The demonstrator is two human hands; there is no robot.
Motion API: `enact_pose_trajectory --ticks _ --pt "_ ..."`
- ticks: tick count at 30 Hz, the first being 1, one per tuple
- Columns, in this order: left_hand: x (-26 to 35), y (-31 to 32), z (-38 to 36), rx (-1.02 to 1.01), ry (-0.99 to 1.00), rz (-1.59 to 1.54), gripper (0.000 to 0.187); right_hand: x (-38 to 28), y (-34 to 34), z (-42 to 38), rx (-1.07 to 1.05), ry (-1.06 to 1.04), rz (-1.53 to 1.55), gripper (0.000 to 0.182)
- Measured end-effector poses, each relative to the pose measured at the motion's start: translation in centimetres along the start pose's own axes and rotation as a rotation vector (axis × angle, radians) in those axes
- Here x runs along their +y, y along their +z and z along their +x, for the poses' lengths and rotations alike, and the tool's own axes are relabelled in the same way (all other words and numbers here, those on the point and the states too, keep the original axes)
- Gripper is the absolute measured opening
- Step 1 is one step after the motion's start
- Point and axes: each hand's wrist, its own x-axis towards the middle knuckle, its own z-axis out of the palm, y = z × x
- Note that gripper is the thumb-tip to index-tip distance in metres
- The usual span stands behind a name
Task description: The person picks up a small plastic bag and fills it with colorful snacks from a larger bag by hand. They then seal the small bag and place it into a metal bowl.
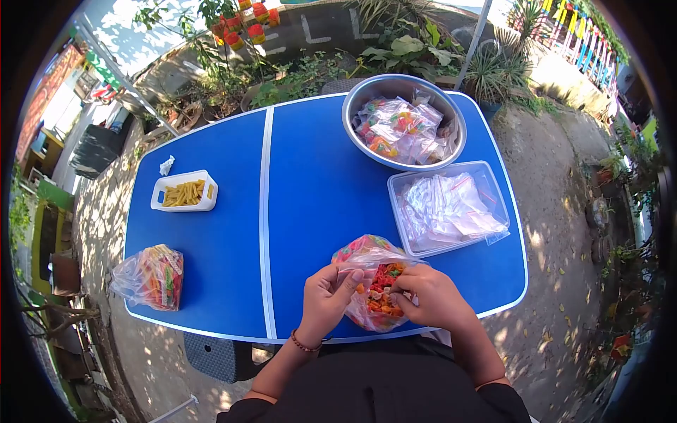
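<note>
A large clear plastic bag stands open at the near edge of the blue table, filled with small red, orange and green pieces that look like candy or snacks. My left hand is closed at its left side, thumb pressed over clear plastic that looks like a small bag, with an orange bit by the thumb tip. Over the large bag's mouth, my right hand pinches its fingertips together among the colourful pieces. What exactly sits between those fingertips is hidden.
A steel basin of filled small packets stands at the far right. Nearer is a clear plastic tub of flat zip bags. On the left are a white basket of yellowish sticks, crumpled white paper and another filled bag.
</note>
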Motion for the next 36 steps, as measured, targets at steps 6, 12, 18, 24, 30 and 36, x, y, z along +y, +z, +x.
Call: enact_pose_trajectory --ticks 6,12,18,24,30,36 --pt "-0.3 0.5 0.1 0.035 0.015 -0.057 0.024 0.9 5.8 2.6 0.300 0.005 -0.250 0.013" --pt "-0.5 0.3 -0.1 0.024 0.002 -0.072 0.025 0.6 5.6 2.8 0.244 0.025 -0.336 0.013" --pt "0.1 0.7 -0.1 -0.017 -0.003 -0.087 0.024 1.3 5.3 2.3 0.244 -0.091 -0.214 0.010" --pt "0.3 0.9 -0.1 -0.034 -0.021 -0.085 0.022 0.0 2.8 1.3 0.384 0.044 0.393 0.017" --pt "-0.5 1.0 -0.3 -0.072 0.032 -0.024 0.025 -0.5 2.7 0.7 0.567 0.062 0.972 0.014" --pt "-0.1 1.1 -0.4 -0.126 0.034 0.021 0.027 0.2 1.8 0.6 0.426 -0.094 0.739 0.010"
